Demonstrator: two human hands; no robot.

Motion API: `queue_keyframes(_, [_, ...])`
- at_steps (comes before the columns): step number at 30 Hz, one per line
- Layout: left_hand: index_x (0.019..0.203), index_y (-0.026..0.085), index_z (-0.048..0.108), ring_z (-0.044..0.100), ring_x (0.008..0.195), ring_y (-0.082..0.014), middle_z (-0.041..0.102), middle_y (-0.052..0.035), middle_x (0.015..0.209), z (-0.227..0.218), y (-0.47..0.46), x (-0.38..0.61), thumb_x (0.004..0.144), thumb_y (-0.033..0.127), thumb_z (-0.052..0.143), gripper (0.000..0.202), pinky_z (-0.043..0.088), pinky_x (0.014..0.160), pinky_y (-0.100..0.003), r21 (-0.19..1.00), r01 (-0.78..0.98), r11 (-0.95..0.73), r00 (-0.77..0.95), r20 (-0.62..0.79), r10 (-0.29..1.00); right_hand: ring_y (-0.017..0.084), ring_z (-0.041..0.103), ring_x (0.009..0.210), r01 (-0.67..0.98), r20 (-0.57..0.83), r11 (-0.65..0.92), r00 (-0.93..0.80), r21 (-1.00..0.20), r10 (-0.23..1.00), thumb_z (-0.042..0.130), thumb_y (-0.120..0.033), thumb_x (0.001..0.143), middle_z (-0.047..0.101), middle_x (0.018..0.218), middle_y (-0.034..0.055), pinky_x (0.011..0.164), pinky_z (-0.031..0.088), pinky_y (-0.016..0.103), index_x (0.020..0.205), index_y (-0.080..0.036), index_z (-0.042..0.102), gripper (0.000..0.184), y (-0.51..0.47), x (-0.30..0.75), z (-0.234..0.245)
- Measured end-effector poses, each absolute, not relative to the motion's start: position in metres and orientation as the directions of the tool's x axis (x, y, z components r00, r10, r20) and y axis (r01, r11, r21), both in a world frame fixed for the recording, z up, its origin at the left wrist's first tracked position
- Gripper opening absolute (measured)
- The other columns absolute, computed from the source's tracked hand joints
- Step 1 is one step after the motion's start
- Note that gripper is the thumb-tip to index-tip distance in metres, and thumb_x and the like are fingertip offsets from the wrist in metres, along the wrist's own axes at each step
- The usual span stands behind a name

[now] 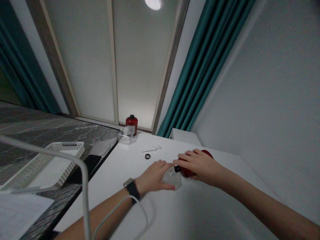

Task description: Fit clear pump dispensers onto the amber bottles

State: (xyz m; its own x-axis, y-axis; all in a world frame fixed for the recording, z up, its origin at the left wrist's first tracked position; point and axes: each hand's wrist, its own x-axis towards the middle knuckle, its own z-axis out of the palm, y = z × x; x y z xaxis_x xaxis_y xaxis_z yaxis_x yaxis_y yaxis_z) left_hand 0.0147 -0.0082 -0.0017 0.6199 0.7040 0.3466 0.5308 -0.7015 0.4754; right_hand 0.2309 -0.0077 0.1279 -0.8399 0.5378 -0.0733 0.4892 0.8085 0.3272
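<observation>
My right hand (200, 165) is wrapped over a dark red bottle (186, 172) tipped on its side, its black neck pointing left into a small clear container (172, 178). My left hand (154, 176), with a watch on the wrist, grips that clear container on the white table (190, 210). A black ring-shaped cap (147, 156) and a white pump head (152, 149) lie on the table just beyond my hands. Whether liquid is flowing I cannot make out.
A second red bottle (131, 125) with a black cap stands at the table's far edge beside a clear plastic box (126, 136). A white perforated basket (50, 163) sits on the dark patterned surface at left. A white cable (85, 186) crosses the foreground. A teal curtain (197, 76) hangs behind.
</observation>
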Motion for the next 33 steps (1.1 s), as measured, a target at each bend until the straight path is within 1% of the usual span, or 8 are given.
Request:
queue_keyframes(5, [0.133, 0.021, 0.051, 0.061, 0.104, -0.0317, 0.065, -0.0112, 0.117, -0.0014, -0.0077, 0.0149, 0.073, 0.056, 0.082, 0.076, 0.047, 0.092, -0.044, 0.473, 0.532, -0.702, 0.627, 0.336, 0.702, 0.026, 0.065, 0.092, 0.474, -0.055, 0.806, -0.850, 0.356, 0.524, 0.082, -0.021, 0.074, 0.068, 0.113, 0.0028, 0.073, 0.045, 0.037, 0.126, -0.029, 0.052, 0.060, -0.0064, 0.2319, 0.1262])
queue_keyframes(9, [0.133, 0.020, 0.051, 0.060, 0.106, -0.0322, 0.064, -0.0117, 0.118, -0.0005, -0.0080, 0.0150, 0.071, 0.053, 0.084, 0.077, 0.048, 0.092, -0.043, 0.472, 0.538, -0.699, 0.629, 0.327, 0.705, 0.027, 0.065, 0.094, 0.477, -0.072, 0.803, -0.843, 0.357, 0.533, 0.083, -0.020, 0.072, 0.068, 0.114, 0.0026, 0.073, 0.046, 0.037, 0.127, -0.029, 0.051, 0.065, -0.0084, 0.2302, 0.1289])
queue_keyframes(20, [0.131, 0.021, 0.051, 0.061, 0.102, -0.0314, 0.065, -0.0096, 0.112, -0.0016, -0.0078, 0.0146, 0.073, 0.056, 0.081, 0.073, 0.048, 0.088, -0.042, 0.461, 0.529, -0.713, 0.628, 0.353, 0.694, 0.028, 0.066, 0.094, 0.470, -0.106, 0.801, -0.836, 0.370, 0.539, 0.084, -0.021, 0.072, 0.069, 0.114, 0.0035, 0.073, 0.046, 0.037, 0.126, -0.027, 0.052, 0.063, -0.0108, 0.2249, 0.1321])
queue_keyframes(25, [0.130, 0.022, 0.052, 0.061, 0.103, -0.0315, 0.065, -0.0100, 0.114, -0.0024, -0.0070, 0.0148, 0.073, 0.057, 0.081, 0.073, 0.048, 0.089, -0.042, 0.464, 0.530, -0.710, 0.629, 0.346, 0.696, 0.027, 0.066, 0.093, 0.459, -0.099, 0.800, -0.842, 0.385, 0.531, 0.084, -0.019, 0.072, 0.069, 0.113, 0.0048, 0.072, 0.046, 0.036, 0.126, -0.027, 0.053, 0.063, -0.0107, 0.2245, 0.1329])
queue_keyframes(33, [0.129, 0.020, 0.053, 0.061, 0.102, -0.0317, 0.065, -0.0105, 0.112, -0.0009, -0.0082, 0.0157, 0.072, 0.056, 0.082, 0.074, 0.048, 0.089, -0.042, 0.455, 0.540, -0.708, 0.622, 0.352, 0.700, 0.027, 0.066, 0.094, 0.450, -0.109, 0.798, -0.842, 0.401, 0.529, 0.083, -0.021, 0.073, 0.068, 0.113, 0.0048, 0.072, 0.046, 0.036, 0.127, -0.027, 0.053, 0.063, -0.0108, 0.2241, 0.1328])
